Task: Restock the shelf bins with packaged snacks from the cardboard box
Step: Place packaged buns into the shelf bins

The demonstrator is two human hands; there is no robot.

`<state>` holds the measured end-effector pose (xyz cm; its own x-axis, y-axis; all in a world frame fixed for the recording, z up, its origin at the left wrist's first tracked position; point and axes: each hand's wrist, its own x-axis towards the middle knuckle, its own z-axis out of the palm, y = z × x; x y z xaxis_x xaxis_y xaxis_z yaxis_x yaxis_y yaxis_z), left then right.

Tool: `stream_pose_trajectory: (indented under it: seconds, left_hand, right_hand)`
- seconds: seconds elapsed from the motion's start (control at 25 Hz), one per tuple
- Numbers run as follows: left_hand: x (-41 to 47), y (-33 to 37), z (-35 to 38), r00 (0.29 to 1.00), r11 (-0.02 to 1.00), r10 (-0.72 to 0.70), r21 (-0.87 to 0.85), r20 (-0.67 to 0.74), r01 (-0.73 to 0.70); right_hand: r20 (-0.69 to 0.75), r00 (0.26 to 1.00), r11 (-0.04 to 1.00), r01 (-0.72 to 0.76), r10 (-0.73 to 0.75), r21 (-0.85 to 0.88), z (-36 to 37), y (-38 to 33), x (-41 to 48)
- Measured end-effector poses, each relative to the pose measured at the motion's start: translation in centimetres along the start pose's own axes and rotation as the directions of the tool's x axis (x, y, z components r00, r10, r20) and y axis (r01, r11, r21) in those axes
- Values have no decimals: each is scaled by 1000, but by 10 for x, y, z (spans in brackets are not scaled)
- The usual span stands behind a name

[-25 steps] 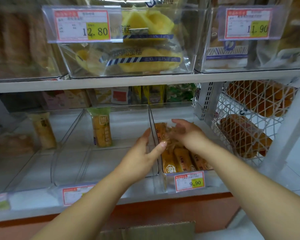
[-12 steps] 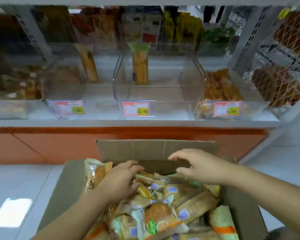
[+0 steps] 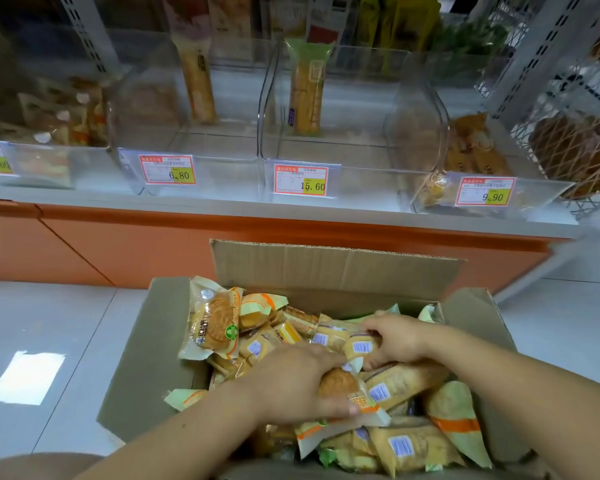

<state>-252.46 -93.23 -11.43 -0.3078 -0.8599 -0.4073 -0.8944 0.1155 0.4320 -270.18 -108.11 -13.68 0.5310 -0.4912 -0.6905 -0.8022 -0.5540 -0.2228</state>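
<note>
**Cardboard box [image 3: 326,268], full of packaged snacks [image 3: 215,323]**

The left hand [image 3: 291,382] curls round a round cake packet [image 3: 340,384] at the box's middle. The right hand [image 3: 400,337] pinches a small barcoded packet [image 3: 359,348] just beyond. Farther off, clear shelf bins [image 3: 361,174] line the shelf's [image 3: 222,206] front edge.

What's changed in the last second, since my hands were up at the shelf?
Both hands came down from the 9.90 bin into the cardboard box. The left hand now grips a round cake pack; the right hand pinches a barcode-labelled pack. The shelf and its stock look unchanged.
</note>
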Motion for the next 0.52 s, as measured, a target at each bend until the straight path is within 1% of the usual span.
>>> stream_pose_trajectory:
  seconds: [0.04,0.08,0.12,0.2,0.24,0.28,0.32,0.4,0.48,0.52]
  left_hand:
    - [1,2,2,999,1000,-9,13,51,8]
    - [2,2,3,998,1000,-16,16,64,16]
    - [4,-1,4,999,1000,-24,-4,47,24]
    - [8,-6,2,999,995,-50,-84,-17,48]
    - [9,-8,1,996,989,-80,-127,-42,75]
    - [10,-10,-2,990,980,-125,-165,-65,113]
    - [11,-13,-5,981,967,-177,-198,-80,158]
    - [10,-17,-16,960,943,-260,-244,-107,229]
    - [6,-21,-28,946,917,-308,-298,-102,267]
    - [3,-23,-34,942,899,-327,-335,-82,283]
  right_hand:
    - [-24,999,998,27,-26,51,1,3,-1]
    - [-60,997,992,52,-45,119,-1,6,-3]
    - [-109,993,976,76,-54,206,-6,9,-6]
    - [-185,981,909,122,-51,400,-17,17,-13]
    - [-203,978,875,134,-41,465,-19,21,-16]
    - [-207,978,866,126,-27,484,-21,24,-19]
    - [-195,981,884,96,-6,457,-20,25,-22]
    - [-155,988,962,15,29,274,-12,22,-21]
    - [-132,991,995,4,10,102,-5,13,-18]
    - [-147,989,998,27,-18,64,-3,6,-18]
